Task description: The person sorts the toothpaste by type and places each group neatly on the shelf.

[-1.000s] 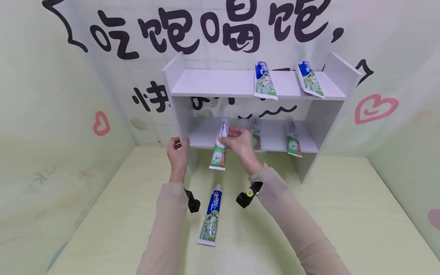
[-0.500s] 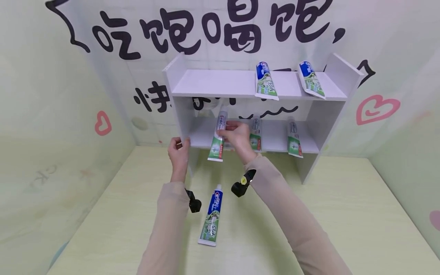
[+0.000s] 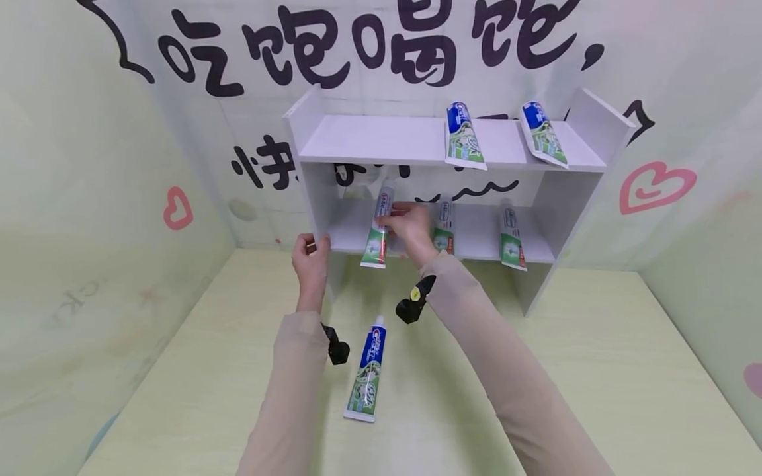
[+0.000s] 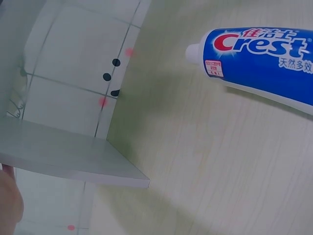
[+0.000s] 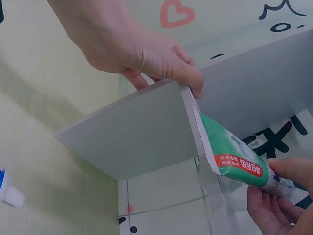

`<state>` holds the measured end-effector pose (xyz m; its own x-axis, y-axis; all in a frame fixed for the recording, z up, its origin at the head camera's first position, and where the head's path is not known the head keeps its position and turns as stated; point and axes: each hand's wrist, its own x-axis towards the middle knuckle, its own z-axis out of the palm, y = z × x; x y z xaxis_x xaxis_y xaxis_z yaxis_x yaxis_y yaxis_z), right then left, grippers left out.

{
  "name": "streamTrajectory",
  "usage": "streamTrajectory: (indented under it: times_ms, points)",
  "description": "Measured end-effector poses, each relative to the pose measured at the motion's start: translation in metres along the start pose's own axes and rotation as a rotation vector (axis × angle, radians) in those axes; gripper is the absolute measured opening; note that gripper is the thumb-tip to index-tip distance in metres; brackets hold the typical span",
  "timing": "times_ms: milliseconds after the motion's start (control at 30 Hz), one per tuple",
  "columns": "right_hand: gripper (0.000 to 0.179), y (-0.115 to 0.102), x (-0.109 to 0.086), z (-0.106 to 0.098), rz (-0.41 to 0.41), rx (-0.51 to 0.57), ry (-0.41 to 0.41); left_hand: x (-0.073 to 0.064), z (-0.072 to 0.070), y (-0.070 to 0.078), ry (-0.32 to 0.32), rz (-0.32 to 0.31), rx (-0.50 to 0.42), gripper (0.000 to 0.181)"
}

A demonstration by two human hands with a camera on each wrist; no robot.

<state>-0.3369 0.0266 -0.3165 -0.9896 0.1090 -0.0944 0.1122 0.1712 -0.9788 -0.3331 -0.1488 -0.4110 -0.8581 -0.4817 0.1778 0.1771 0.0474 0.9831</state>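
My right hand pinches a green and white toothpaste tube between thumb and fingers, over the left part of the middle shelf of a white rack. The tube's cap end points to the back; its flat end overlaps the shelf's front edge. At the rack's left side panel, my left hand grips the front edge, thumb and fingers on either side in the right wrist view. A blue and green Crest toothpaste tube lies on the table between my forearms, its cap towards the rack.
Two similar green and white tubes lie farther right on the middle shelf. On the top shelf, two blue and green tubes lie with their flat ends at the front edge. A wall with black lettering stands behind the rack.
My right hand has moved the green and white tube back and slightly left, farther in over the middle shelf. My left hand stays on the side panel.
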Motion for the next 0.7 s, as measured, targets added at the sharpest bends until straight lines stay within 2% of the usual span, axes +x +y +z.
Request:
streamTrajectory:
  times_ms: [233, 467, 700]
  points:
    - [0.048, 0.000, 0.006, 0.002, 0.034, 0.009, -0.004, 0.001, 0.000, 0.001, -0.013, -0.010, 0.012, 0.024]
    - [0.046, 0.005, 0.011, 0.003, 0.006, -0.034, 0.016, 0.002, -0.001, 0.003, -0.020, -0.048, 0.003, 0.021]
    - [0.049, 0.008, 0.012, 0.003, 0.013, -0.064, 0.025, -0.012, -0.002, 0.022, -0.022, -0.033, 0.014, 0.012]
